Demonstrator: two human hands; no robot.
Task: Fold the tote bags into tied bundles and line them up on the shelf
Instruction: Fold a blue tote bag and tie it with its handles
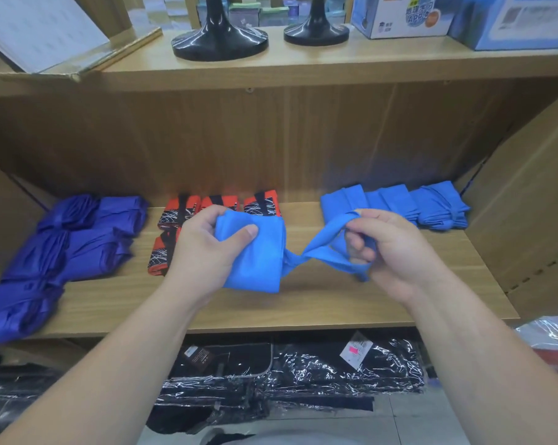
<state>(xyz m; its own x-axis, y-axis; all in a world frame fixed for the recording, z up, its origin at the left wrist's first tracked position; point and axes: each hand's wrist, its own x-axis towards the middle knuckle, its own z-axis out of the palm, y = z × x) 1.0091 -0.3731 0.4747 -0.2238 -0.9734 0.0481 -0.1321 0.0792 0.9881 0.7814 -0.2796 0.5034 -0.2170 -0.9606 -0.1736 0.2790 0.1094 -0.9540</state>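
My left hand [203, 252] grips the folded body of a light blue tote bag [255, 261], thumb pressed on top of the cloth. My right hand [390, 252] is curled around its straps [322, 248], which twist once between my two hands. I hold the bag just above the front part of the wooden shelf [319, 303].

In this shelf bay, tied light blue bundles [431, 207] sit in a row at the back right. Red-and-black patterned bundles [258, 205] lie behind my left hand, and purple bundles [78, 245] lie along the left side. Brown cardboard [527, 203] leans at the bay's right end.

On the shelf above stand two black round bases [219, 40] and printed blue boxes [399, 14]; I cannot tell what is inside them. Below the shelf lie black goods in clear plastic wrap [303, 370].
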